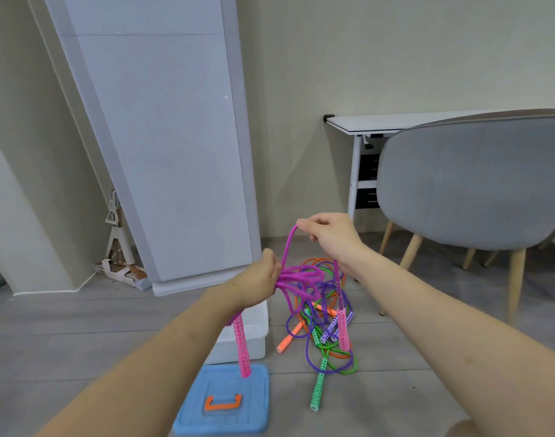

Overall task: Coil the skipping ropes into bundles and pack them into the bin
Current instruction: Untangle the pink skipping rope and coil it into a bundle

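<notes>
Above the floor (81,326), left hand (260,280) clenches pink rope (298,279) coils; right hand (328,233) pinches a raised loop (handles dangling).

Bare arms showing, no sleeves
The left hand (260,280) and right hand (328,233) are wearing nothing, seemingly ringless, above the blue lid (222,402).

Grey plank floor (65,335) meets plain beige walls (380,52). A tall white cabinet (162,146) stands far left, with cardboard scraps (122,272) beside its base. At right, a grey chair (471,181) on wooden legs fronts a white desk (364,123).
</notes>
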A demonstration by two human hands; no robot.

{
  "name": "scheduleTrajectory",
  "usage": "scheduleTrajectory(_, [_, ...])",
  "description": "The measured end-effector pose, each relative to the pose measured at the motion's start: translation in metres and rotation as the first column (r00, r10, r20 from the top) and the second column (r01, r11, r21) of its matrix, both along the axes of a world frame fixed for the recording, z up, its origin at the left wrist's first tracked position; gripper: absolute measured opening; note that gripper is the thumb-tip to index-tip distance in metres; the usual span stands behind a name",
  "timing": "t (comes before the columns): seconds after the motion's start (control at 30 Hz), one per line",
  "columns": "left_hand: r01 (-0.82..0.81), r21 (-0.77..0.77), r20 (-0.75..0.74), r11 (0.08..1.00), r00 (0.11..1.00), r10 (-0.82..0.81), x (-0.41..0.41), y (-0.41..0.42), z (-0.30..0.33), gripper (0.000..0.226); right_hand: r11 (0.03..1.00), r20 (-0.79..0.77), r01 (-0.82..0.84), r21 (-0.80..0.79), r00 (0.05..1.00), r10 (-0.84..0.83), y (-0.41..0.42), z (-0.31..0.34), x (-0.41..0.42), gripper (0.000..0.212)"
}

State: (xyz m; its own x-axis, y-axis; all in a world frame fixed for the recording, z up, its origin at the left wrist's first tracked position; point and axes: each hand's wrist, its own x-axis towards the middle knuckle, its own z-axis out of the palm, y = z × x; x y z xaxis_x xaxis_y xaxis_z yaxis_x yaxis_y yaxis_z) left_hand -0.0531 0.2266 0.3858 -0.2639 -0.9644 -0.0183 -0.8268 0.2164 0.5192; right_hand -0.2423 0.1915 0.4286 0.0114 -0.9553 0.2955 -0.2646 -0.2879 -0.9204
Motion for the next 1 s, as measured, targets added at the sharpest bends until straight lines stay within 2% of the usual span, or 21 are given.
scheduleTrajectory(0.03, [-0.086, 0.041, -0.143, 0.995, 0.986, 0.091, 0.001, -0.003, -0.005, 0.013, 0.999, 0.005, -0.035, -0.016, 0.999, 0.035, 0.007, 0.006, 0.006, 0.025])
scheduleTrajectory(0.07, [-0.165, 0.116, -0.323, 0.979, 0.926, 0.195, 0.001, -0.006, -0.01, 0.012, 0.996, 0.006, -0.085, -0.025, 0.996, 0.085, 0.015, 0.01, 0.013, 0.023])
scheduleTrajectory(0.13, [-0.233, 0.268, -0.618, 0.935, 0.703, 0.352, -0.002, -0.013, -0.016, 0.012, 0.977, 0.023, -0.215, -0.003, 0.976, 0.215, 0.03, 0.013, 0.026, 0.02])
scheduleTrajectory(0.17, [-0.235, 0.309, -0.703, 0.922, 0.597, 0.387, -0.003, -0.017, -0.016, 0.013, 0.96, 0.045, -0.278, 0.023, 0.96, 0.277, 0.037, 0.013, 0.031, 0.019])
scheduleTrajectory(0.27, [-0.211, 0.357, -0.826, 0.91, 0.384, 0.413, -0.007, -0.024, -0.008, 0.022, 0.899, 0.101, -0.424, 0.107, 0.904, 0.415, 0.046, 0.013, 0.033, 0.021])
scheduleTrajectory(0.37, [-0.117, 0.377, -0.91, 0.919, 0.14, 0.391, -0.004, -0.024, 0.006, 0.027, 0.822, 0.13, -0.53, 0.21, 0.848, 0.514, 0.04, 0.008, 0.02, 0.023])
scheduleTrajectory(0.43, [-0.087, 0.362, -0.928, 0.928, 0.062, 0.368, -0.002, -0.025, 0.012, 0.037, 0.785, 0.088, -0.544, 0.297, 0.834, 0.545, 0.036, 0.0, 0.01, 0.023])
scheduleTrajectory(0.5, [-0.061, 0.368, -0.928, 0.928, 0.039, 0.37, -0.002, -0.022, 0.018, 0.045, 0.784, 0.032, -0.517, 0.344, 0.841, 0.54, 0.031, -0.01, 0.001, 0.018])
scheduleTrajectory(0.57, [-0.025, 0.36, -0.931, 0.932, 0.055, 0.361, -0.002, -0.017, 0.024, 0.05, 0.819, -0.01, -0.45, 0.356, 0.875, 0.485, 0.021, -0.018, -0.007, 0.016])
scheduleTrajectory(0.63, [0.019, 0.336, -0.937, 0.942, 0.103, 0.333, -0.004, -0.011, 0.03, 0.053, 0.841, -0.027, -0.396, 0.369, 0.9, 0.435, 0.012, -0.023, -0.014, 0.018])
scheduleTrajectory(0.77, [0.102, 0.321, -0.929, 0.942, 0.229, 0.292, -0.013, -0.002, 0.039, 0.059, 0.797, -0.065, -0.397, 0.456, 0.878, 0.474, 0.009, -0.031, -0.02, 0.027])
scheduleTrajectory(0.9, [0.157, 0.343, -0.892, 0.926, 0.365, 0.268, -0.016, 0.003, 0.044, 0.052, 0.801, -0.095, -0.39, 0.455, 0.873, 0.479, 0.005, -0.038, -0.023, 0.029])
scheduleTrajectory(1.0, [0.155, 0.33, -0.884, 0.931, 0.397, 0.247, -0.011, 0.004, 0.044, 0.036, 0.862, -0.109, -0.293, 0.414, 0.924, 0.367, -0.003, -0.04, -0.028, 0.03])
